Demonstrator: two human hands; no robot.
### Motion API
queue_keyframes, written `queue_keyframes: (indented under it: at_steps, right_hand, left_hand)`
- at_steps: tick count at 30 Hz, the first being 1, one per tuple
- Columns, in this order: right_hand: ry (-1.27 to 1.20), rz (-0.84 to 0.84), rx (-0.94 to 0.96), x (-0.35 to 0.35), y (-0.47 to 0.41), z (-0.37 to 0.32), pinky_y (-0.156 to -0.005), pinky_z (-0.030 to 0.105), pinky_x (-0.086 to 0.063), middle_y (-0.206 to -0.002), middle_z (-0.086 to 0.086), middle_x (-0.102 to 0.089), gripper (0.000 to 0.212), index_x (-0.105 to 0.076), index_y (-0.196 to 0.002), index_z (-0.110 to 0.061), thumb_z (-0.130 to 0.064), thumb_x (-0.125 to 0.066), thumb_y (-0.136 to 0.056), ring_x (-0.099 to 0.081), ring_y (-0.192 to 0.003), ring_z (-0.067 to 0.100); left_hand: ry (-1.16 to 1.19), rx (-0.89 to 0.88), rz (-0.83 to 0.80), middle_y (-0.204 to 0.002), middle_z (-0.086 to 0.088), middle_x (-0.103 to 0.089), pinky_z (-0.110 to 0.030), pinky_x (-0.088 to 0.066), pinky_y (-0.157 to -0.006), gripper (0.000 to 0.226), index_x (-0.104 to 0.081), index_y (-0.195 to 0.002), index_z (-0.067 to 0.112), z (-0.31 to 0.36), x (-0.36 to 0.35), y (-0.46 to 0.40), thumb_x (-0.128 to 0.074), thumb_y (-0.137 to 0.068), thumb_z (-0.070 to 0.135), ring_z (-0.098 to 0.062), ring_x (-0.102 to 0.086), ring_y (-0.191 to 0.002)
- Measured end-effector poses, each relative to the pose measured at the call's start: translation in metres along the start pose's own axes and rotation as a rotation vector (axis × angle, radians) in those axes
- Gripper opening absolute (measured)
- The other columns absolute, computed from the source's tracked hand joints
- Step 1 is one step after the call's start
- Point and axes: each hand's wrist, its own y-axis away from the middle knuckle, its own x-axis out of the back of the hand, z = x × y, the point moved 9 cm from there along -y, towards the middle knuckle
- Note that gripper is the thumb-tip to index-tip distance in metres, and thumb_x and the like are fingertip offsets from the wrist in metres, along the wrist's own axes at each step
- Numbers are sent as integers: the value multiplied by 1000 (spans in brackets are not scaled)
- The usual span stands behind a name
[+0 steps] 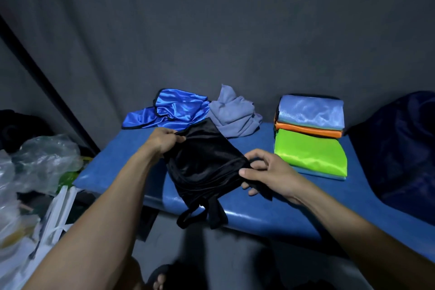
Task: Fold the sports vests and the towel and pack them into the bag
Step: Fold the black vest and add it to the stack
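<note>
Two hands of mine are on the black vest, which lies at the middle of the blue bench with its straps hanging over the front edge. My left hand pinches the vest's far left corner, thumb and fingers curled on the cloth. My right hand grips its right edge, thumb on top and fingers tucked under the fabric. The hands are apart, one at each side of the vest.

Along the back edge, towards the left corner, a shiny blue vest lies crumpled, and just beside it to the right sits the grey towel, also unfolded and touching the black vest's far corner. Nearer the right end a stack of folded vests rests on the bench: light blue on top, orange under it, green in front. A dark blue bag sits at the right end. Clear plastic bags are heaped off the left end
</note>
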Motion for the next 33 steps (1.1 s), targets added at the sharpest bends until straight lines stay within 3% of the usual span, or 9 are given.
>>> queue_keyframes:
  at_steps: [7,10,13,16,19,24,27,30,33]
  right_hand:
    - [64,42,90,9,0,-2,-65,40,-61,-92,14,-66,23,-56,-98,2,-6,-76,-89,-71,-72,31]
    - [209,68,232,11,-2,-18,-74,40,-56,-93,4,-70,24,-60,-96,-5,-7,-81,-84,-67,-77,20]
    - [313,22,312,4,-5,-26,-79,35,-54,-97,10,-71,26,-62,-96,-11,-8,-83,-81,-66,-81,12]
    - [397,16,367,-1,-6,-31,-69,32,-50,-84,11,-66,23,-59,-90,-12,-8,-81,-82,-59,-72,10]
    - [484,14,404,-3,-4,-32,-58,19,-35,-65,-6,-51,24,-53,-81,-11,-6,-76,-84,-42,-56,4]
    - [1050,26,723,-19,14,-45,-56,31,-35,-71,-8,-42,27,-38,-79,-23,-15,-63,-84,-39,-62,14]
    - [1302,91,774,-26,17,-48,-57,36,-35,-68,-10,-43,23,-36,-92,-28,-27,-58,-89,-44,-61,26]
    - [1331,111,753,-27,18,-46,-68,37,-39,-94,-4,-56,35,-52,-121,-28,-29,-62,-88,-50,-81,22]
    - [1183,36,714,-29,16,-44,-78,40,-43,-107,-7,-52,28,-62,-110,-29,-18,-62,-84,-46,-93,17]
  left_hand:
    - [-18,-51,8,-79,-12,-65,-35,-48,-72,11,-67,-84,9,-1,1,-2,-76,-89,12,-23,-59,-72]
    - [-47,-87,26,-77,-11,-65,-36,-50,-74,13,-67,-80,9,2,1,-2,-74,-90,11,-24,-60,-73]
    - [-69,-105,30,-74,-10,-64,-35,-49,-73,16,-65,-77,10,3,-1,0,-73,-91,11,-23,-60,-70]
    - [-77,-113,26,-73,-8,-63,-33,-47,-70,17,-64,-77,10,4,-2,2,-72,-92,11,-22,-58,-67]
    - [-58,-106,24,-75,-8,-64,-33,-48,-74,17,-64,-77,11,3,-2,1,-73,-91,10,-22,-58,-69]
    - [-46,-100,28,-78,-7,-65,-33,-49,-78,15,-65,-80,13,-1,0,-4,-77,-88,13,-21,-60,-74]
    - [-62,-127,29,-77,-7,-65,-34,-50,-77,13,-67,-82,12,1,0,-4,-77,-88,15,-21,-60,-73]
    - [-69,-156,1,-78,-7,-70,-34,-52,-76,17,-69,-81,8,3,0,1,-77,-90,20,-21,-64,-71]
    - [-18,-177,-39,-83,-11,-75,-35,-55,-77,22,-74,-85,6,3,3,5,-77,-91,27,-21,-68,-73]
